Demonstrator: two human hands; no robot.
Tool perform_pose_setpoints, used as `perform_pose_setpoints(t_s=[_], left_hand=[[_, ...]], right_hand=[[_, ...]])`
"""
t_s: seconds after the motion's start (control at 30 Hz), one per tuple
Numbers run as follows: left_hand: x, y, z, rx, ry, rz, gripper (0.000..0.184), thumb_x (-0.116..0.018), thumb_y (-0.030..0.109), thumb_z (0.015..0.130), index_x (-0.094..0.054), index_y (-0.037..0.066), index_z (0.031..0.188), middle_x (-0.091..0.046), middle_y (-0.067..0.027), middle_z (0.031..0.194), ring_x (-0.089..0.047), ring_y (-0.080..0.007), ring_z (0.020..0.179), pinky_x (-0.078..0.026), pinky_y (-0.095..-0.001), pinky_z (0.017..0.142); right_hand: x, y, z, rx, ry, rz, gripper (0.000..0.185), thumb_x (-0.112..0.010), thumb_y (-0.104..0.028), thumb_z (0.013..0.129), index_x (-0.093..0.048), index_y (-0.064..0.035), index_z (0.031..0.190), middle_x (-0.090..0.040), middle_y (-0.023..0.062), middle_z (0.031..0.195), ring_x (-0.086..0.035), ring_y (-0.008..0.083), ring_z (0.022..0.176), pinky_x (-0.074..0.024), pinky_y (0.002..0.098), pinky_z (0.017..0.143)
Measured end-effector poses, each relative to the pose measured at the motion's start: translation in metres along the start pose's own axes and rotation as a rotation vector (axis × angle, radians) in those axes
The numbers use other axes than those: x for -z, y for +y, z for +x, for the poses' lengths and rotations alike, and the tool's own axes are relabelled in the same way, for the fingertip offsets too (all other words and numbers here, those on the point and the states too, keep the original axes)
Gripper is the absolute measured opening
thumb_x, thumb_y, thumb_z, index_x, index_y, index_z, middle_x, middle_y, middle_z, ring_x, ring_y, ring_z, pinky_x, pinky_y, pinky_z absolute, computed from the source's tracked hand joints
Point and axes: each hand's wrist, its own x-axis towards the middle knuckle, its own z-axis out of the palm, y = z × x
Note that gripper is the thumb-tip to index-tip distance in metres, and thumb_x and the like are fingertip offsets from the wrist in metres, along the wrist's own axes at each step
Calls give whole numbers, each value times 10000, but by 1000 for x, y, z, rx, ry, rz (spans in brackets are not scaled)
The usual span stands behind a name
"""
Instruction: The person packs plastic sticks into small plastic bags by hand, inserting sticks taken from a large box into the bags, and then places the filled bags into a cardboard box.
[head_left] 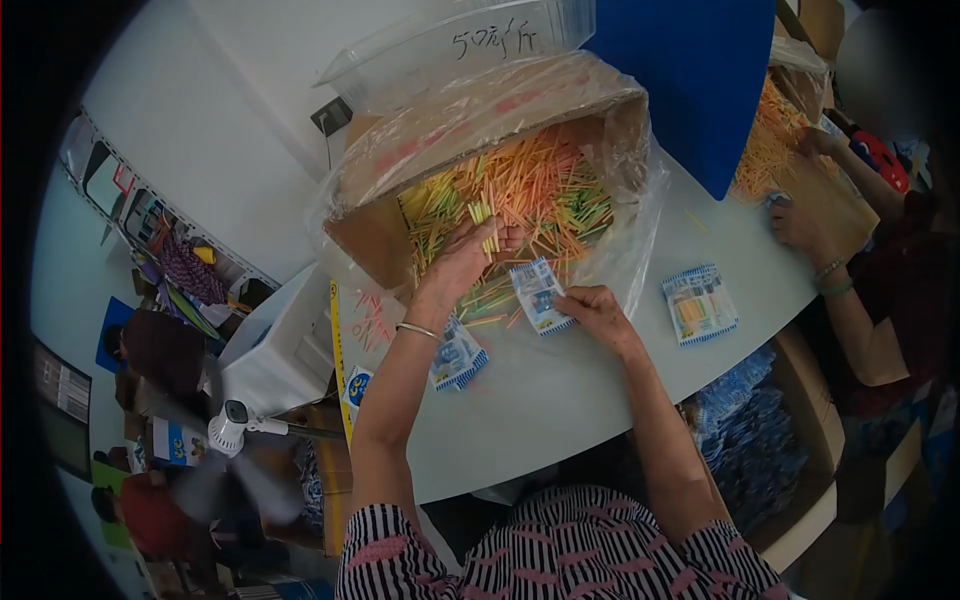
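Note:
My left hand (468, 256), with a bangle on the wrist, is closed around a small bunch of yellow-green sticks (484, 218) at the front of a cardboard box (365, 240). Inside that plastic-lined box lies a heap of thin orange, pink, yellow and green sticks (530, 180). My right hand (600, 316) pinches the lower right edge of a small blue-and-white plastic packet (540, 294), just right of my left hand. Beside my left forearm, several similar packets (460, 358) lie on the table. Another packet (700, 305), with sticks showing through it, rests farther right.
Loose pink sticks (372, 318) lie on the table (520, 420) at left. A carton of blue packets (750, 430) stands below the table's right edge. A co-worker's hands (795, 222) are near another stick-filled box (765, 150). A fan (232, 425) stands at left.

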Motion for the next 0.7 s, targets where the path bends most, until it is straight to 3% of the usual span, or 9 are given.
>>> perform_pose_setpoints(t_s=[0.1,0.17,0.27,0.43,0.5,0.6,0.7], left_hand=[[-15,0,-18,-37,30,20,283,-465,282,944,-561,28,1021,-613,-103,1013,-559,-171,949,-451,-322,825],[-25,2,-24,-75,23,9,294,-460,288,946,-559,24,1028,-612,-102,1026,-555,-167,950,-441,-317,841],[-34,2,-27,-156,13,55,305,-443,282,953,-551,16,1055,-604,-112,1053,-557,-181,962,-440,-324,859],[-46,-4,-40,-120,15,141,354,-392,295,970,-543,5,1103,-595,-112,1081,-558,-179,979,-452,-325,868],[-50,-4,-47,-122,17,115,386,-394,330,967,-536,-9,1088,-590,-111,1095,-522,-177,1063,-416,-314,927],[-53,-8,-52,-114,-29,200,384,-362,306,978,-530,-2,1134,-577,-99,1120,-547,-152,1006,-468,-289,853],[-56,-8,-59,-123,-11,171,382,-347,300,983,-507,-1,1156,-561,-91,1148,-542,-144,1011,-463,-281,864]], right_hand=[[0,0,-3,-44,-40,24,265,-608,-199,852,-602,29,718,-456,-44,583,-369,30,595,-315,235,533],[0,-3,-5,9,-120,97,199,-606,-185,865,-680,-1,876,-591,-38,671,-459,17,619,-370,191,570],[0,-11,-8,-29,-204,207,202,-613,-187,864,-681,-3,912,-627,-24,725,-497,22,662,-399,184,625],[1,-16,-9,-46,-243,231,207,-613,-187,865,-677,1,923,-644,-10,767,-520,25,709,-415,185,669],[0,-15,-10,-56,-249,229,203,-614,-184,864,-678,0,923,-645,-7,772,-522,27,719,-415,188,676],[-1,-17,-10,-14,-210,210,227,-594,-200,877,-671,10,913,-631,-17,756,-500,23,695,-400,191,644],[-2,-18,-12,-3,-208,246,218,-599,-187,874,-670,11,928,-632,-11,766,-507,28,709,-407,194,654]])
